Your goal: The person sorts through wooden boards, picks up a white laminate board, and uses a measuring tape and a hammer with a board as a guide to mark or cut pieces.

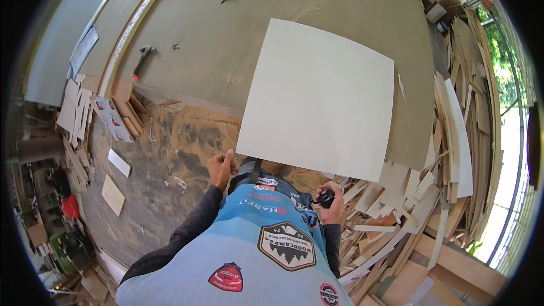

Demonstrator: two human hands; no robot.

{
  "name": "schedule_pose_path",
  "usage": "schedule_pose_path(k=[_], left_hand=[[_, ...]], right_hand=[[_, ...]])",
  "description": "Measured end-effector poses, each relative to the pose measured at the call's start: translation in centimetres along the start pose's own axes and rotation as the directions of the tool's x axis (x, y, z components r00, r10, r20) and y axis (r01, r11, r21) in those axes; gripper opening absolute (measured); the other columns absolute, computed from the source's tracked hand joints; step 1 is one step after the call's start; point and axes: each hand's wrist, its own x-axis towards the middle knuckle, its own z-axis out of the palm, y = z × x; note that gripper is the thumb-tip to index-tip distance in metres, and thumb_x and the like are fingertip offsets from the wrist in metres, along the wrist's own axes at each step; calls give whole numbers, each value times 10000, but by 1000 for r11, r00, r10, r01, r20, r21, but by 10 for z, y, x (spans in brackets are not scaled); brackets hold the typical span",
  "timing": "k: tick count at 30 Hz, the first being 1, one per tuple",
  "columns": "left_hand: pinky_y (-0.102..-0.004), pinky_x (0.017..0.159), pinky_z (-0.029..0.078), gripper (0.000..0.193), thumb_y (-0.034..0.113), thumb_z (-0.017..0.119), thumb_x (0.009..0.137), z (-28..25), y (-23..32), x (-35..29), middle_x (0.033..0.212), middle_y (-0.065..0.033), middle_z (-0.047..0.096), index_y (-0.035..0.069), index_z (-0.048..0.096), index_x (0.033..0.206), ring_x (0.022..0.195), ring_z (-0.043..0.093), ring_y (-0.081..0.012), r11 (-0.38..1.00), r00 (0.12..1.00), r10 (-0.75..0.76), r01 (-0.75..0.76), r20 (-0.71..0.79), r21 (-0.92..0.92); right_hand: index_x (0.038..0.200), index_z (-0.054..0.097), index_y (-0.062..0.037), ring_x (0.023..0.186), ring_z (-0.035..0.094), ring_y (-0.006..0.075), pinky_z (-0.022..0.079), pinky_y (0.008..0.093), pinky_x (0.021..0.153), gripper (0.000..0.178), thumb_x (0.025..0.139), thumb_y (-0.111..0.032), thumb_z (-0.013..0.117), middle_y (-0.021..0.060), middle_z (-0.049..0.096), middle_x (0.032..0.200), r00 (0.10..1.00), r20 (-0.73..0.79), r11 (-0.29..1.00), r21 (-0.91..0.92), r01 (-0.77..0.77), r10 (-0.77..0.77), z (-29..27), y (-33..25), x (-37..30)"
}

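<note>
A large white panel (320, 96), nearly square, lies flat on the worktable in front of me. My left hand (221, 170) is beside the panel's near left corner, thumb and fingers drawn together. Whatever may be between them is too small to tell. In my right hand (334, 207) is a small black rounded object (326, 198), held just below the panel's near edge and close to my body. Its exact kind is not clear. Farther left on the table rests a claw hammer (143, 62) with a dark and red handle.
A long pale strip (136, 20) runs along the left of the grey-brown tabletop (209, 51). Wood offcuts (391, 215) pile up on the right. Sawdust and loose pieces, including a small white board (119, 162), lie on the floor (164, 187) at left.
</note>
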Motion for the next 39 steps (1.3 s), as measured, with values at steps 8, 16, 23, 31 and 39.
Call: schedule_pose_path(k=[8, 16, 23, 31, 39], left_hand=[[-270, 721, 522, 265, 248, 622, 988, 88, 92, -23, 870, -51, 678, -7, 684, 1027, 857, 632, -107, 940, 655, 131, -320, 744, 116], [-300, 781, 528, 214, 168, 770, 866, 151, 96, -19, 933, -86, 724, 6, 695, 982, 844, 644, -124, 932, 254, -128, -301, 959, 204], [-267, 651, 491, 257, 23, 836, 735, 183, 115, 32, 779, -13, 639, 30, 646, 909, 719, 583, -97, 945, 246, 41, -325, 968, 42], [-316, 754, 549, 462, 57, 812, 762, 251, 215, 214, 987, -179, 703, -78, 556, 1122, 867, 695, -226, 947, 796, 320, -288, 514, -143], [-490, 1132, 298, 521, 231, 664, 914, 218, 130, 174, 1542, -181, 339, 107, 502, 1393, 1411, 349, -312, 98, 316, 588, -941, 745, 323]], right_hand=[[1257, 487, 33, 947, 619, 277, 514, 385, 811, 485, 846, -121, 696, 184, 604, 1058, 879, 372, 425, -773, 472, -300, 101, -8, -36], [1332, 355, 11, 1072, 557, 322, 468, 413, 915, 653, 830, -136, 747, 218, 520, 1177, 764, 445, 352, -699, 622, -467, 117, 16, -30], [1322, 426, -58, 854, 582, 208, 483, 355, 762, 513, 911, -212, 693, 86, 579, 959, 860, 262, 383, -811, 442, -438, 11, 59, -52], [1193, 583, -17, 762, 574, 103, 478, 265, 652, 327, 914, -149, 690, 45, 612, 918, 983, -54, 681, -728, 80, -173, -84, 110, -134], [1062, 617, 15, 863, 627, 279, 476, 371, 760, 355, 934, -316, 642, 184, 645, 924, 950, 90, 545, -801, 247, -298, 37, 64, -69]])
